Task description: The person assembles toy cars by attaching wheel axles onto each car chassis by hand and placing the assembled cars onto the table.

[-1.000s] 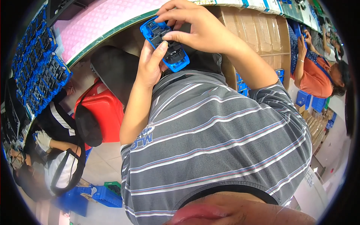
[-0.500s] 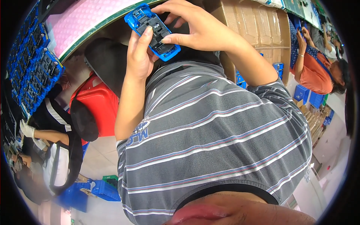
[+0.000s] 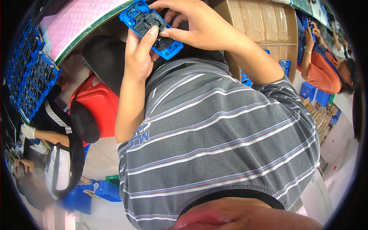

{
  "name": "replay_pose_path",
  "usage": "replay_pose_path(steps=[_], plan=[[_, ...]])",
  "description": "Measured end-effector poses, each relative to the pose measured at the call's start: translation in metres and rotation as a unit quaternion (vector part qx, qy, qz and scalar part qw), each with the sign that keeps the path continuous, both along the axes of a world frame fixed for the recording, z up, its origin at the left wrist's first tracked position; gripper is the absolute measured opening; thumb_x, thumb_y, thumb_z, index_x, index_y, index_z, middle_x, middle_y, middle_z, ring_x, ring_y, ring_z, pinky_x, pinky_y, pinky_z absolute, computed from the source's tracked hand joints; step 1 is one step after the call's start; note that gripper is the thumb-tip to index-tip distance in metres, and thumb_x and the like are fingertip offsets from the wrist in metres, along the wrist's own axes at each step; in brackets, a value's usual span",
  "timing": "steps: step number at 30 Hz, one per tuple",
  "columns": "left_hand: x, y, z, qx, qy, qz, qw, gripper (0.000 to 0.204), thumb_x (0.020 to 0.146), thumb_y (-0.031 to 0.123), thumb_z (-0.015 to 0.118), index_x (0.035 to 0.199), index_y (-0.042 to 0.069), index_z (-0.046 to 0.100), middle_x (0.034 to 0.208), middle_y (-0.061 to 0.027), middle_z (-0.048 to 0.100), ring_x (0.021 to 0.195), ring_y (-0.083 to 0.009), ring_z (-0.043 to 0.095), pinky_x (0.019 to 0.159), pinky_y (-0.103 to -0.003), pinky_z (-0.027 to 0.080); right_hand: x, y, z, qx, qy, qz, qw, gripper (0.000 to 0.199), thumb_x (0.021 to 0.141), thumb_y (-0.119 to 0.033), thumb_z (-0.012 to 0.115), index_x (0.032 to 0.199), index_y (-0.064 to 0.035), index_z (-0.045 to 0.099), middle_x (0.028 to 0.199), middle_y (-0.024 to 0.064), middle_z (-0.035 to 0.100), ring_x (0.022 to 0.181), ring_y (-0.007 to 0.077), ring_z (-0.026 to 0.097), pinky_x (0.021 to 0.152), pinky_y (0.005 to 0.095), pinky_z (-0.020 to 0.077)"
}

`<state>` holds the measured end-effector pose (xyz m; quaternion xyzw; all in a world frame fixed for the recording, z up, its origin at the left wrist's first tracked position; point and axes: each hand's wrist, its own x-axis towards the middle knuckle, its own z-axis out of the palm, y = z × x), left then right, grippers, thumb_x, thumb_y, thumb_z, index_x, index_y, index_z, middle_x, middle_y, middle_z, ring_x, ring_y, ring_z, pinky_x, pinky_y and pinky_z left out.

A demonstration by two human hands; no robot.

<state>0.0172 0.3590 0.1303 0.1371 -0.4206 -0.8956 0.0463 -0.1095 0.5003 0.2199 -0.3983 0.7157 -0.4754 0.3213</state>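
A blue plastic housing (image 3: 171, 50) with black inner parts lies tilted in my hands, its open side up, near the table's edge. My left hand (image 3: 138, 53) is wrapped round its near left side, with the thumb pressed onto the black parts. From the right, my right hand (image 3: 201, 27) has its thumb on the inner face and its index finger at the far corner. The other fingers of that hand are curled beside the housing. What lies under my right thumb tip is hidden.
Pink bubble sheet (image 3: 76, 25) covers the table at the far left. Several similar blue housings (image 3: 40, 74) stand in rows at the left. An open cardboard box (image 3: 260, 27) is at my right. A red stool (image 3: 101, 105) and a gloved co-worker (image 3: 53, 138) are on the left.
Both hands and the blue housing have shifted slightly up and to the left in view. My right thumb has moved a little farther up along the black parts.
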Motion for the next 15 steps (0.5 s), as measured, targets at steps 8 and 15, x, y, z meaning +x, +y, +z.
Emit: replay_pose_path(steps=[8,15], plan=[[0.002,-0.005,-0.005,-0.06,0.012,0.01,0.998,0.036,0.098,0.016,0.056,0.13,0.001,0.046,0.112,-0.0133,0.064,0.101,-0.0194,0.066,0.081,-0.031,0.058,0.005,0.007,-0.038,-0.04,0.027,-0.019,0.999,0.052,0.086,-0.016,0.074,0.131,0.0017,0.055,0.114,0.0182,0.061,0.092,0.024,0.065,0.078,0.033,0.0556],[0.0,-0.002,0.01,-0.085,0.002,0.045,0.995,0.036,0.095,0.018,0.065,0.124,0.004,0.049,0.094,-0.0051,0.064,0.063,-0.005,0.058,0.045,-0.017,0.041,0.01,0.002,-0.046,-0.029,-0.098,0.006,0.995,0.054,0.089,-0.013,0.072,0.136,0.0021,0.05,0.114,0.0173,0.066,0.092,0.0207,0.069,0.081,0.0328,0.0573]])
